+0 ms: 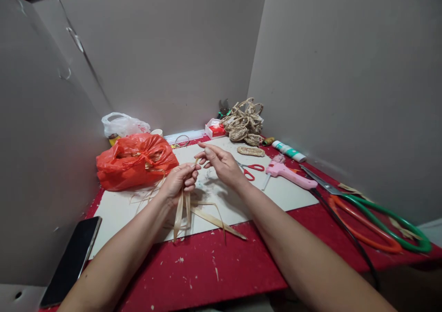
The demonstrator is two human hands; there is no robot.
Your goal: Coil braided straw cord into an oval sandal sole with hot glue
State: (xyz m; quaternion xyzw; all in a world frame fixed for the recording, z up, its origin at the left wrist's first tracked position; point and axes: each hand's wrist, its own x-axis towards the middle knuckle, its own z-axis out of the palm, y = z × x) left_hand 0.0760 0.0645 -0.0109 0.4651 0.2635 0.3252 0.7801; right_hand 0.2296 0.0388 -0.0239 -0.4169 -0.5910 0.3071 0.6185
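Observation:
Pale dried straw strips [179, 215] hang from my left hand [182, 178], whose fingers are closed around them. A short tip of the straw sticks up between its thumb and forefinger. Just to the right, my right hand [221, 162] has its fingers apart and partly bent, its fingertips close to that tip; whether they touch it is unclear. Beneath both hands lies a white board [221, 201], with more loose strips on it. Red-handled scissors [249, 168] lie behind my right wrist, partly hidden by it.
A red plastic bag [136, 162] of straw sits left, near a white bag [124, 125]. Coiled straw cord [243, 120] is piled behind. Rightward lie a pink glue gun [288, 173] and large shears [366, 215]. A phone [72, 261] rests front left. Grey panels [165, 49] enclose the table.

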